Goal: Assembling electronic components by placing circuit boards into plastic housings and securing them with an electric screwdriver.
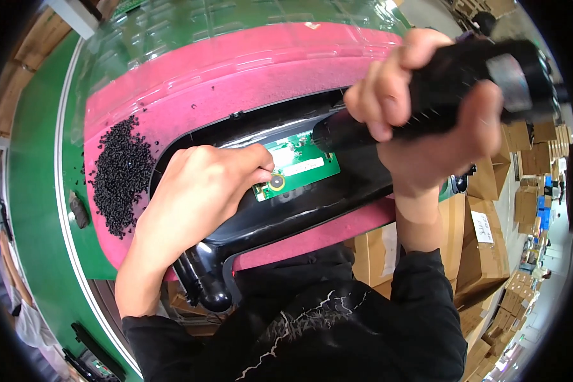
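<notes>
Right hand (420,156): our fingers wrap a black power tool (455,79).
Left hand (204,178): fingers narrow, at green circuit board (299,183); we cannot tell their hold.

There are two bare hands, one left hand (200,172) and one right hand (417,156); one black handheld tool (465,73); one green circuit board (309,179); one black housing (363,175); one pink mat (191,95); one heap of black pieces (121,178), seemingly hundreds, too small to count.
</notes>
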`<state>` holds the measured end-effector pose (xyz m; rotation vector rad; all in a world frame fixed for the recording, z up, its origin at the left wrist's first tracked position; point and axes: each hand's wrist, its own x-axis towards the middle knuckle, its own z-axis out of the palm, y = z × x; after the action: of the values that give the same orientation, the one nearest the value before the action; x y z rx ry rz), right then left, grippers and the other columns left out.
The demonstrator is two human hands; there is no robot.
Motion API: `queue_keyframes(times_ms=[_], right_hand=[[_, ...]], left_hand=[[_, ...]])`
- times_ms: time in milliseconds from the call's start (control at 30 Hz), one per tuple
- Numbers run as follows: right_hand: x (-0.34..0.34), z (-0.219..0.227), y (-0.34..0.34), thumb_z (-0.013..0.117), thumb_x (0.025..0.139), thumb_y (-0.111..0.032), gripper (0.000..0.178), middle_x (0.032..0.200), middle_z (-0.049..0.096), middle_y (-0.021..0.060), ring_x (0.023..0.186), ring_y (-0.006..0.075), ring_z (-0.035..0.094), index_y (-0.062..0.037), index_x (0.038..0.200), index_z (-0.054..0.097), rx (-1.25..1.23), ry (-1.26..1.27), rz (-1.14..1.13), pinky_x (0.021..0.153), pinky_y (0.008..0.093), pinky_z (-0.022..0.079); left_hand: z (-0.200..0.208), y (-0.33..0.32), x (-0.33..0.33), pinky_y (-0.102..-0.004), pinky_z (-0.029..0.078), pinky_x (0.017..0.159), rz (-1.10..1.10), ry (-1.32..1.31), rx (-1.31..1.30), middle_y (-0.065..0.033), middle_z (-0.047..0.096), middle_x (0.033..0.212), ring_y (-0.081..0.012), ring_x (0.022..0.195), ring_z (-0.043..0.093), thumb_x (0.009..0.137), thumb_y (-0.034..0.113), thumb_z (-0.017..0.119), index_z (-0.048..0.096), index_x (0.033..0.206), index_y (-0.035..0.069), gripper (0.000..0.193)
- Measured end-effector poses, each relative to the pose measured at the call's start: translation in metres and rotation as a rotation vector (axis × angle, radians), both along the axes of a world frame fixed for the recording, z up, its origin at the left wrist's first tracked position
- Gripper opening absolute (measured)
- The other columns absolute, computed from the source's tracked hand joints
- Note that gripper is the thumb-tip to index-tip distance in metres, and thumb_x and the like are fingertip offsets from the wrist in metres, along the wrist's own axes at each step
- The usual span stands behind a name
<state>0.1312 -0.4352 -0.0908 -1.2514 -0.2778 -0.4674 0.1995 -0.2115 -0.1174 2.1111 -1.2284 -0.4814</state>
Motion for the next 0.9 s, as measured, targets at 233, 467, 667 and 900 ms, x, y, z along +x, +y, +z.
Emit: queue_keyframes(times_ms=[233, 467, 667, 900], right_hand=[[-0.016, 0.019, 0.007, 0.065, 0.087, -0.056, 0.052, 0.071, 0.054, -0.0033, 0.055, 0.0085, 0.053, -0.0106, 0.104, 0.047, 0.317, -0.092, 0.274, 0.064, 0.029, 0.044], [-0.022, 0.023, 0.006, 0.07, 0.085, -0.048, 0.047, 0.069, 0.054, -0.0032, 0.054, 0.0092, 0.053, -0.01, 0.102, 0.047, 0.324, -0.126, 0.249, 0.061, 0.0281, 0.045], [-0.021, 0.019, 0.007, 0.073, 0.083, -0.045, 0.049, 0.07, 0.057, -0.002, 0.054, 0.01, 0.056, -0.0075, 0.105, 0.051, 0.278, -0.212, 0.249, 0.06, 0.0287, 0.047], [-0.022, 0.023, -0.008, 0.071, 0.082, -0.056, 0.061, 0.074, 0.057, -0.0018, 0.056, 0.0095, 0.054, -0.0064, 0.11, 0.051, 0.047, -0.241, 0.202, 0.06, 0.028, 0.043]], left_hand=[[-0.007, -0.003, 0.005, -0.0395, 0.05, 0.062, -0.095, -0.106, -0.259, -0.0133, 0.063, 0.075, -0.0328, 0.068, 0.063, 0.081, 0.011, 0.076, 0.063, 0.09, 0.0, 0.019], [-0.006, 0.002, 0.006, -0.0397, 0.047, 0.057, -0.187, 0.107, -0.219, -0.0121, 0.059, 0.067, -0.0329, 0.061, 0.059, 0.084, 0.007, 0.072, 0.059, 0.082, -0.003, 0.016], [-0.007, -0.002, 0.003, -0.043, 0.047, 0.058, -0.145, 0.14, -0.281, -0.0135, 0.059, 0.066, -0.0334, 0.063, 0.061, 0.089, 0.009, 0.068, 0.059, 0.087, -0.001, 0.014], [-0.01, -0.003, 0.002, -0.0349, 0.053, 0.065, -0.074, 0.187, -0.254, -0.012, 0.066, 0.075, -0.0286, 0.068, 0.067, 0.088, 0.003, 0.066, 0.061, 0.09, -0.003, 0.008]])
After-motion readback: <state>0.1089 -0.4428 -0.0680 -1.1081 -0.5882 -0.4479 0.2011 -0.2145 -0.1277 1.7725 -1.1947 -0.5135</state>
